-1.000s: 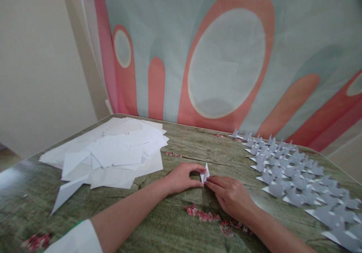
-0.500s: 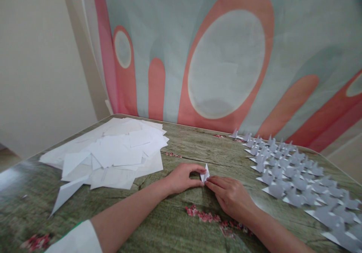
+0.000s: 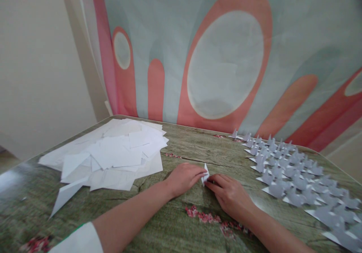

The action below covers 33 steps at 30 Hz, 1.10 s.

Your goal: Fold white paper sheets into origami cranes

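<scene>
A small piece of folded white paper (image 3: 206, 173) stands near the middle of the table, its pointed tip facing away from me. My left hand (image 3: 185, 178) holds it from the left, fingers closed on its side. From the right, my right hand (image 3: 227, 192) pinches its lower near part between thumb and fingers. The fingertips cover part of the paper, so its exact folds cannot be made out.
Loose white paper sheets (image 3: 113, 151) lie in a spread pile at the left. Several rows of folded paper cranes (image 3: 299, 179) fill the right side. The wood-patterned table (image 3: 158, 219) meets a printed backdrop (image 3: 166, 91) at its far edge.
My left fingers have drawn together at the paper's side, where thumb and fingers were spread before. My right fingers have curled in more. The paper has barely shifted.
</scene>
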### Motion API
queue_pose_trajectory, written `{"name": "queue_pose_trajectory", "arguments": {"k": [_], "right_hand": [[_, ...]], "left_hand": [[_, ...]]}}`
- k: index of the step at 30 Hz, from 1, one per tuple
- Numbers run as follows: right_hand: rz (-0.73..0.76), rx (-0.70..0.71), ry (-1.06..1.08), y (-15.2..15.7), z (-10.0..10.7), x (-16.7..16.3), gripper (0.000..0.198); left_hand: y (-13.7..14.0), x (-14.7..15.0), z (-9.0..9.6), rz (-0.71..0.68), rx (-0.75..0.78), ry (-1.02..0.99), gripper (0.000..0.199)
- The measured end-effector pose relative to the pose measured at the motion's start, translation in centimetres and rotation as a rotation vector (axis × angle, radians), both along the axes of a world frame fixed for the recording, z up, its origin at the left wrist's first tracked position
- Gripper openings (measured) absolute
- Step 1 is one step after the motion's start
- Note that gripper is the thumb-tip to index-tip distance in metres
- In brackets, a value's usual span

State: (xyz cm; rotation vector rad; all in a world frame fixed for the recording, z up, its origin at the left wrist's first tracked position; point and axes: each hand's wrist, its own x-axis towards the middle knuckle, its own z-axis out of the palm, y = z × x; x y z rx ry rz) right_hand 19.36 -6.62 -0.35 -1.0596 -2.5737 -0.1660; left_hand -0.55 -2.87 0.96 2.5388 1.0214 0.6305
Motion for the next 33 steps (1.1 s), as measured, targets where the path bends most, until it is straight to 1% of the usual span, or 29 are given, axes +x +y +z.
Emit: {"name": "queue_pose_trajectory", "arguments": {"k": [2, 4, 10, 13, 18, 22, 29, 33], "right_hand": [[-0.004, -0.005, 0.000, 0.0, -0.1, 0.0, 0.027], [0.001, -0.013, 0.001, 0.0, -0.1, 0.0, 0.027], [0.021, -0.023, 0.044, -0.1, -0.2, -0.1, 0.031], [0.026, -0.033, 0.064, -0.1, -0.2, 0.0, 0.032], [0.023, -0.078, 0.091, 0.0, -0.3, 0.0, 0.032], [0.017, -0.108, 0.126, 0.0, -0.3, 0.0, 0.035], [-0.031, -0.156, 0.114, 0.1, -0.2, -0.2, 0.041], [-0.062, -0.157, 0.168, 0.2, -0.2, -0.5, 0.036]], "left_hand": [[0.1, 0.3, 0.1, 0.012, 0.045, 0.031, 0.026], [0.3, 0.4, 0.1, 0.024, 0.033, 0.004, 0.024], [0.6, 0.4, -0.3, 0.098, -0.142, -0.159, 0.020], [0.8, 0.4, -0.6, 0.132, -0.190, -0.193, 0.018], [1.1, 0.5, -0.8, 0.154, -0.183, -0.172, 0.015], [1.0, 0.3, -0.6, 0.135, -0.169, -0.159, 0.015], [0.9, 0.3, -0.6, 0.119, -0.188, -0.177, 0.018], [1.0, 0.3, -0.8, 0.129, -0.196, -0.188, 0.021]]}}
